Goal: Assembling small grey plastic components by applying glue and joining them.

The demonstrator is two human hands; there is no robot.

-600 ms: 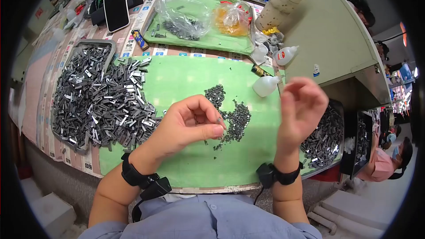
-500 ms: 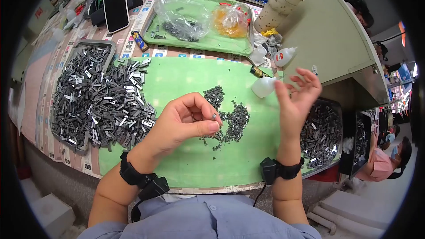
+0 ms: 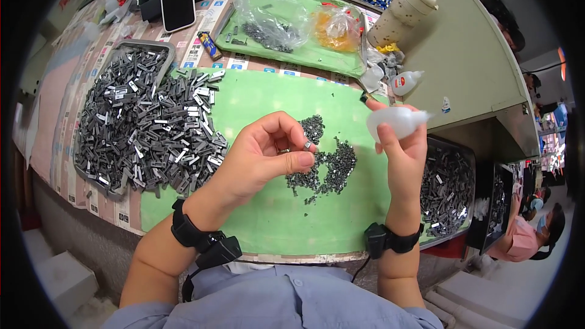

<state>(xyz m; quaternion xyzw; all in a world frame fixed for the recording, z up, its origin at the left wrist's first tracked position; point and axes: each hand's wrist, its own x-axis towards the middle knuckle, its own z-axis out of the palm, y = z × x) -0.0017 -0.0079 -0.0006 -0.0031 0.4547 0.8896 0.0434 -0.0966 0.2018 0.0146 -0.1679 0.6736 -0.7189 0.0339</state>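
My left hand [image 3: 253, 155] is closed in a pinch over the green mat [image 3: 262, 225]. Between thumb and forefinger sits a tiny grey metal piece [image 3: 309, 145]. Just right of these fingers lies a loose pile of small dark metal pieces [image 3: 338, 167], partly hidden by the hand. My right hand [image 3: 403, 158] grips a white squeeze bottle [image 3: 395, 123], its narrow tip pointing right. The bottle is tilted on its side above the mat. Black bands with small boxes circle both wrists.
A tray of metal strips [image 3: 146, 122] overflows at left; another dark tray [image 3: 448, 186] stands at right. Behind are a green-lined tray [image 3: 280, 61] with plastic bags, a phone [image 3: 178, 1], a second small bottle [image 3: 407, 82], a flask [image 3: 402, 13] and a cabinet [image 3: 463, 55].
My right hand has closed around the white squeeze bottle and raised it off the mat. My left hand keeps its pinch on the tiny piece. The view has shifted slightly.
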